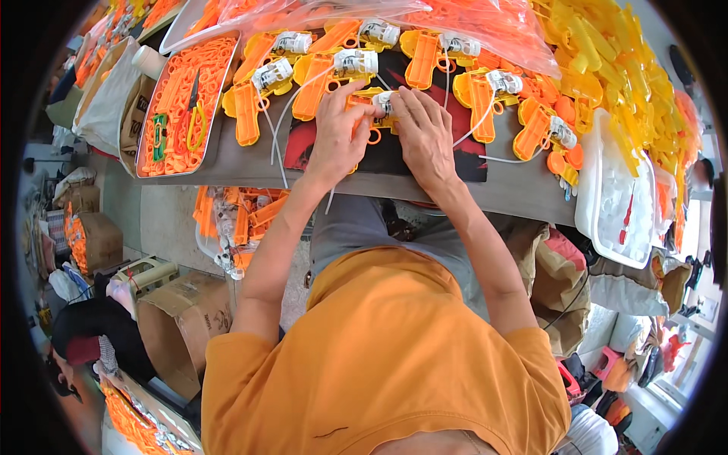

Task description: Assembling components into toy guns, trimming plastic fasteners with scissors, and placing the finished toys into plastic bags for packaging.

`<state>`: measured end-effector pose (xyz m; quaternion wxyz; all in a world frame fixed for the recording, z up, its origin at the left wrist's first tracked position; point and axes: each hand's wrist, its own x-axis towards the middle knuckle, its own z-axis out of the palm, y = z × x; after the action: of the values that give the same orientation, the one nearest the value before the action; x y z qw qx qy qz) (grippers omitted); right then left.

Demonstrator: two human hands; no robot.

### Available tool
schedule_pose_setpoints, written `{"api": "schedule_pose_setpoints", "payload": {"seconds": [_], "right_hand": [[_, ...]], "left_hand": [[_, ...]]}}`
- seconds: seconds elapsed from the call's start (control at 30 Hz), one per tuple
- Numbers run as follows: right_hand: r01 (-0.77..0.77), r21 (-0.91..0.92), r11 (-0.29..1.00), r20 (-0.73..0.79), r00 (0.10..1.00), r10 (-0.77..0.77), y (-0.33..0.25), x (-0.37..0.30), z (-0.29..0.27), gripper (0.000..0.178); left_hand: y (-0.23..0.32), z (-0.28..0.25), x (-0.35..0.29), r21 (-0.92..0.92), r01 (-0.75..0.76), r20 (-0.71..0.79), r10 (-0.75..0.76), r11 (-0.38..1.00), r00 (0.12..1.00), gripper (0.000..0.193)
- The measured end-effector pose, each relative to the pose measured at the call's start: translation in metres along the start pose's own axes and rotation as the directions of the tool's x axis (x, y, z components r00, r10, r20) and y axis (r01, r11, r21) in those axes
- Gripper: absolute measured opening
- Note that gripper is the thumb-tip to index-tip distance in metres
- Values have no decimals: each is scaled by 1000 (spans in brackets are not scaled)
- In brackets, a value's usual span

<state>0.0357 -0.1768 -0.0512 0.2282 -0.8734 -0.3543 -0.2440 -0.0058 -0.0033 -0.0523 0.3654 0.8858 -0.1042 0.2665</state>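
Note:
Both of my hands meet over one yellow-and-orange toy gun half (365, 98) at the middle of the table's near side. My left hand (339, 133) grips its handle side, with thumb and fingers closed round it. My right hand (427, 140) bends its fingertips onto the white printed cylinder (383, 103) in that gun half. Part of the piece is hidden under my fingers. More open gun halves, such as one at the left (244, 106) and one at the right (534, 130), lie around my hands, each with a white cylinder and several with thin pale tubes.
A dark mat (469, 163) lies under my hands. On the left, a tray (139, 155) holds small orange parts, yellow-handled scissors (197, 125) and a green piece (159, 136). On the right stand a white tub (599, 241) with a red screwdriver (626, 220) and heaped yellow shells (584, 45).

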Motion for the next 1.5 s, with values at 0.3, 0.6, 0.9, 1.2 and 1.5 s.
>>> {"api": "schedule_pose_setpoints", "payload": {"seconds": [0.3, 0.6, 0.9, 1.2, 1.5], "right_hand": [[-81, 215, 973, -53, 994, 94, -3, 6, -1, 37], [-205, 298, 932, -116, 962, 248, -5, 3, 5, 38], [-249, 84, 965, -133, 957, 259, 7, -9, -32, 52], [-299, -9, 954, 29, 954, 299, 71, -40, -53, 51], [-326, 74, 942, 53, 945, 323, 83, -22, -83, 53]], "left_hand": [[32, -1, -5, 326, -106, 94, 80, 939, 992, 26], [27, -2, 15, 330, -197, 85, 179, 923, 980, 29], [23, -7, 7, 311, -190, 169, 142, 931, 975, 36], [26, 4, 18, 167, -245, 289, 190, 955, 938, 47], [26, 23, 49, 238, -316, 297, 241, 918, 924, 50]]}}
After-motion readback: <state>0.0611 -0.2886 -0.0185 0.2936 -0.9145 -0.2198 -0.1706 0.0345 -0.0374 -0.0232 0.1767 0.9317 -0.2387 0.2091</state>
